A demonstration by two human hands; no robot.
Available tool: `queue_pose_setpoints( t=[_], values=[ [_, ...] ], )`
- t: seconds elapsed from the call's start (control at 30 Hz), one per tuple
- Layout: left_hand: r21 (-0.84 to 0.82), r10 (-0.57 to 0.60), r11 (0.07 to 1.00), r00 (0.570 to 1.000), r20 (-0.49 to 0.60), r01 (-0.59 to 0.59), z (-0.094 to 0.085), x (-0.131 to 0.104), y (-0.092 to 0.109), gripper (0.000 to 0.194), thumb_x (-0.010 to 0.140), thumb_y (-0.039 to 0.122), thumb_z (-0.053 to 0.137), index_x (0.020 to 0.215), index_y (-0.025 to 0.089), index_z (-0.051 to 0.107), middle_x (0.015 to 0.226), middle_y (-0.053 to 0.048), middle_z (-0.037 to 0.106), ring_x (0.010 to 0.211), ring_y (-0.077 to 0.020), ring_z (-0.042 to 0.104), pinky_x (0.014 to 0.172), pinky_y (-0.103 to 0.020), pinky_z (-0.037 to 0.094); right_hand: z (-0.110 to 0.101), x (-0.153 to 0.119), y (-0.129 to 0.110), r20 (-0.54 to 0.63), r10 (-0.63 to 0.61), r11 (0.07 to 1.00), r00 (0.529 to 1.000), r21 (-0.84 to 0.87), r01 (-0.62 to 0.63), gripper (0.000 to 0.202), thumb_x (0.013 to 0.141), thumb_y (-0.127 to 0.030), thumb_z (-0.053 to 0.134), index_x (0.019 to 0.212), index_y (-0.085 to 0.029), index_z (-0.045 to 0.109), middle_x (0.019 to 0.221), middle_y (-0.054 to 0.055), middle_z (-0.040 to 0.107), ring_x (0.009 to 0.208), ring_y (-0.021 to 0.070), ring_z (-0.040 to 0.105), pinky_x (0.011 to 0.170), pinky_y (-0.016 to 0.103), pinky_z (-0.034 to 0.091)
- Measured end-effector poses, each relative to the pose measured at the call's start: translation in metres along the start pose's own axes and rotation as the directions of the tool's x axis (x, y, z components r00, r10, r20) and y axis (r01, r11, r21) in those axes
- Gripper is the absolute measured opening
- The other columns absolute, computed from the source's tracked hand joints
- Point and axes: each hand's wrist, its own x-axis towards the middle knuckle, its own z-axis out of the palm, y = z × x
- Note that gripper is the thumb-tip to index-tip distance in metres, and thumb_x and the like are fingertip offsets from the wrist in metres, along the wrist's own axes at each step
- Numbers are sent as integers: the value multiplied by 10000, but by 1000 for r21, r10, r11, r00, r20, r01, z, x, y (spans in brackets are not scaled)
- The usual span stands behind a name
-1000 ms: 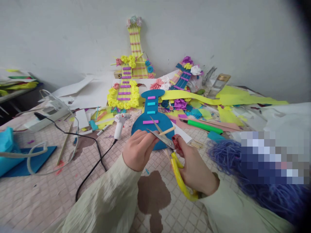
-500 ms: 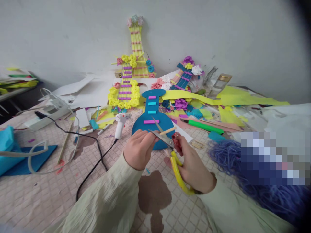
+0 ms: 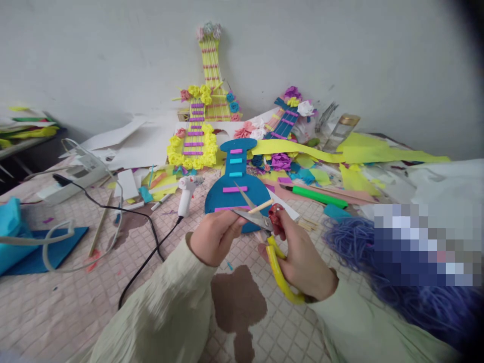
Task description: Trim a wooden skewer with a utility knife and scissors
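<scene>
My left hand (image 3: 216,236) is closed in a pinch on a short thin wooden stick (image 3: 260,206), whose free end points up to the right. In my right hand (image 3: 302,262) are scissors (image 3: 279,267) with yellow handles, partly wrapped in red near the thumb. Their blades are spread, with the stick lying across the lower blade close to my left fingertips. Just beyond, a blue guitar-shaped board (image 3: 257,194) lies on the table, bearing several pink-purple and light blue strips across its neck and body. My left hand overlaps its lower edge.
A white glue gun (image 3: 185,195) stands left of the board, its black cord trailing forward. Decorated guitar shapes (image 3: 196,133) lean at the back wall. Right are a green utility knife (image 3: 319,197), yellow crepe paper (image 3: 363,150) and purple-blue yarn (image 3: 351,242). A power strip (image 3: 71,184) lies left.
My left hand has dropped slightly, uncovering another purple strip low on the blue board. The scissors stay spread around the stick, with little movement of my right hand.
</scene>
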Motion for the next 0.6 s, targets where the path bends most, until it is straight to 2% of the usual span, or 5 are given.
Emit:
queue_pose_setpoints(
  t=[0.13, 0.27, 0.37, 0.47, 0.6],
  values=[
    [3, -16, 1000, 999, 49, 16, -4, 0, -3, 305, 882, 229, 322, 626, 160, 471, 466, 37, 423, 391, -75, 403, 396, -189, 350, 1, 0, 4, 39, 32, 999, 999, 39, -33, 416, 649, -209, 558, 1021, -190, 374, 847, 49, 501, 778, 196, 513, 681, 332, 436],
    [77, 38, 996, 999, 35, -40, -7, 2, -5, 340, 884, 230, 327, 564, 165, 421, 460, 35, 399, 397, -76, 390, 395, -193, 335, -1, 1, 0, 70, 80, 995, 994, 49, -83, 356, 628, -250, 579, 929, -201, 394, 762, 23, 499, 699, 182, 515, 626, 311, 446],
    [141, 93, 986, 995, -22, -89, -7, 4, -3, 288, 874, 202, 355, 621, 150, 481, 496, 17, 441, 438, -86, 422, 424, -200, 354, -2, 0, -3, 63, 81, 995, 995, 56, -85, 355, 622, -261, 588, 920, -199, 405, 768, 26, 518, 674, 170, 514, 604, 295, 443],
    [165, 62, 985, 990, -128, -41, -4, 3, -2, 125, 835, 191, 461, 783, 123, 553, 564, -1, 508, 498, -95, 472, 470, -203, 391, 1, 0, 0, 44, 76, 995, 996, 63, -78, 392, 634, -258, 582, 980, -190, 410, 802, 35, 529, 679, 164, 516, 608, 293, 443],
    [197, 100, 979, 974, -205, -59, -2, 1, -3, 87, 808, 168, 518, 748, 120, 558, 586, -12, 537, 514, -95, 481, 476, -205, 395, 3, 1, 5, 46, 90, 995, 995, 42, -92, 421, 668, -253, 561, 1046, -176, 391, 825, 40, 519, 699, 164, 514, 644, 311, 448]
  ],
)
